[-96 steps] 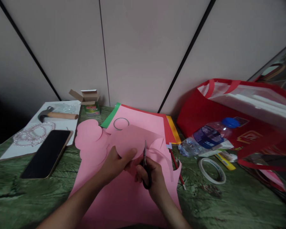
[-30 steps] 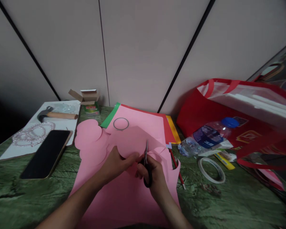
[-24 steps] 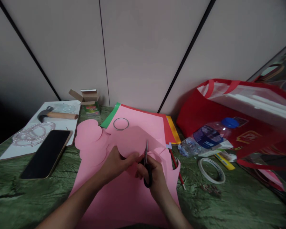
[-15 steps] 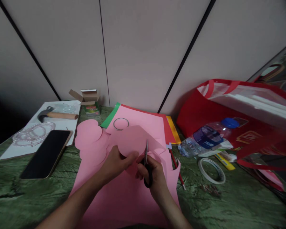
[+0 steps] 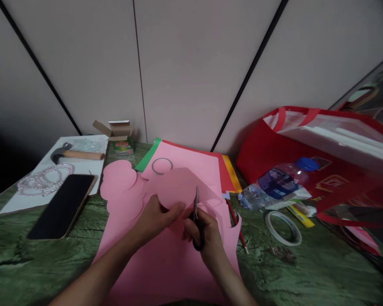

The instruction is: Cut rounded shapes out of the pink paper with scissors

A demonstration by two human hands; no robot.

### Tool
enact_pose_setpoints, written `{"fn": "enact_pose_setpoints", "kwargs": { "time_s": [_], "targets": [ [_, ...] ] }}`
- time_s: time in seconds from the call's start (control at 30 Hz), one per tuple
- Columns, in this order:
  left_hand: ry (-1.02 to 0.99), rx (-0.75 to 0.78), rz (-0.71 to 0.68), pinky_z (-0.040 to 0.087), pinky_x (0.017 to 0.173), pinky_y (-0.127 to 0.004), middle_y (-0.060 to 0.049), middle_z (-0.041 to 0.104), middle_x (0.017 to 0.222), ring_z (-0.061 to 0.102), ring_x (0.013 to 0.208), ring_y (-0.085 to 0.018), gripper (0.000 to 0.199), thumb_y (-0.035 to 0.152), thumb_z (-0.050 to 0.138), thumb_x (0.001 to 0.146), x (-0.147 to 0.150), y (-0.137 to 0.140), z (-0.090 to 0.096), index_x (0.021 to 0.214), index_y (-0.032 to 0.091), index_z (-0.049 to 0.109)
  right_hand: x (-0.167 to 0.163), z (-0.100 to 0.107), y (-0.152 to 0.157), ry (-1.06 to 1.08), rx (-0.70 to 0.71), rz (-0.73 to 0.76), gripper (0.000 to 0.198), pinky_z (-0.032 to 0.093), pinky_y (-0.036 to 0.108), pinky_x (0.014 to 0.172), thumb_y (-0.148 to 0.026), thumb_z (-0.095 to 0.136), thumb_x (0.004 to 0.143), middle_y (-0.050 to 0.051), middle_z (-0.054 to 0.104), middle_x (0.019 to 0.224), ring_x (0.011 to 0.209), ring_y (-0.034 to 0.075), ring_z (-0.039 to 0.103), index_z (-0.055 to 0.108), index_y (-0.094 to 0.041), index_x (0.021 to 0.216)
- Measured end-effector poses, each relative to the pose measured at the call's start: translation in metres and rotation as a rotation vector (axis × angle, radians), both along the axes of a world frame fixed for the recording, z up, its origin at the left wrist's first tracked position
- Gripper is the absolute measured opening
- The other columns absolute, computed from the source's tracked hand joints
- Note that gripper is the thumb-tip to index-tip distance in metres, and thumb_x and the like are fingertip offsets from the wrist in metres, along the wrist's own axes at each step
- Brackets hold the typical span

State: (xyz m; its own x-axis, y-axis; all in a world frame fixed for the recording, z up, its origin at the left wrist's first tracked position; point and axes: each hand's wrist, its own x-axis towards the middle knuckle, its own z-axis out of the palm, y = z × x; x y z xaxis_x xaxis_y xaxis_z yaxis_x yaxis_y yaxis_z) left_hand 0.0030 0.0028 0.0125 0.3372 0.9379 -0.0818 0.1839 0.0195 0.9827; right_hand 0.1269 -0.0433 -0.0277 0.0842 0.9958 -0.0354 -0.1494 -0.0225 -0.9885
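Observation:
My left hand point(image 5: 161, 216) pinches the lower edge of a rounded piece of pink paper point(image 5: 178, 185) between thumb and fingers. Black-handled scissors point(image 5: 198, 231) are gripped in my right hand point(image 5: 206, 236), their blades pointing up at the right side of that paper. Beneath both hands spreads a large pink sheet point(image 5: 159, 272). Several pink paper circles point(image 5: 124, 204) overlap to the left of my left hand. Behind the held paper, a thin dark ring point(image 5: 162, 165) lies on another pink sheet, with green, red and yellow sheets under it.
To the left are a black phone point(image 5: 62, 206), a hammer point(image 5: 83, 154), bead strings point(image 5: 44, 179) and a small open box point(image 5: 123, 142). On the right are a red pencil point(image 5: 243, 242), a tape roll point(image 5: 283, 228), a plastic bottle point(image 5: 277, 182) and a red bag point(image 5: 258, 148).

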Motion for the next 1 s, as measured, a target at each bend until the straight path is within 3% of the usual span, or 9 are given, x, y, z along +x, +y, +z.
{"fn": "enact_pose_setpoints", "kwargs": {
  "time_s": [0.37, 0.63, 0.8, 1.0],
  "targets": [
    [-0.072, -0.035, -0.012, 0.029, 0.038, -0.019, 0.005, 0.042, 0.038, 0.040, 0.036, -0.007, 0.041, 0.038, 0.045, 0.079, 0.0003, -0.0003, -0.0049, 0.045, 0.015, 0.046, -0.0037, 0.0004, -0.0014, 0.043, -0.005, 0.036, 0.017, 0.031, 0.020, 0.035, -0.031, 0.061, 0.068, -0.005, 0.049, 0.043, 0.035, 0.008, 0.042, 0.052, -0.017, 0.063],
    [-0.062, -0.033, 0.014, 0.034, 0.036, -0.019, 0.005, 0.049, 0.038, 0.044, 0.034, -0.007, 0.028, 0.023, 0.047, 0.075, 0.0053, -0.0060, 0.0024, 0.047, 0.017, 0.048, -0.0038, -0.0048, 0.0009, 0.064, -0.023, 0.069, 0.018, 0.039, 0.023, 0.040, -0.033, 0.065, 0.066, -0.005, 0.051, 0.048, 0.040, 0.011, 0.046, 0.052, -0.020, 0.067],
    [-0.044, -0.019, -0.019, 0.033, 0.036, -0.018, 0.004, 0.050, 0.041, 0.044, 0.037, -0.007, 0.024, 0.021, 0.050, 0.073, 0.0063, -0.0066, 0.0026, 0.049, 0.016, 0.049, 0.0003, -0.0070, 0.0021, 0.038, 0.005, 0.055, 0.018, 0.041, 0.025, 0.052, -0.027, 0.069, 0.063, -0.004, 0.053, 0.056, 0.052, 0.012, 0.050, 0.053, -0.020, 0.066],
    [-0.047, -0.044, -0.009, 0.033, 0.037, -0.017, 0.006, 0.046, 0.042, 0.040, 0.038, -0.006, 0.023, 0.019, 0.051, 0.072, 0.0060, -0.0064, 0.0033, 0.050, 0.016, 0.048, 0.0001, 0.0006, 0.0023, 0.077, 0.014, 0.041, 0.022, 0.037, 0.022, 0.047, -0.030, 0.072, 0.058, -0.005, 0.051, 0.054, 0.049, 0.011, 0.046, 0.054, -0.019, 0.064]
  ]
}}
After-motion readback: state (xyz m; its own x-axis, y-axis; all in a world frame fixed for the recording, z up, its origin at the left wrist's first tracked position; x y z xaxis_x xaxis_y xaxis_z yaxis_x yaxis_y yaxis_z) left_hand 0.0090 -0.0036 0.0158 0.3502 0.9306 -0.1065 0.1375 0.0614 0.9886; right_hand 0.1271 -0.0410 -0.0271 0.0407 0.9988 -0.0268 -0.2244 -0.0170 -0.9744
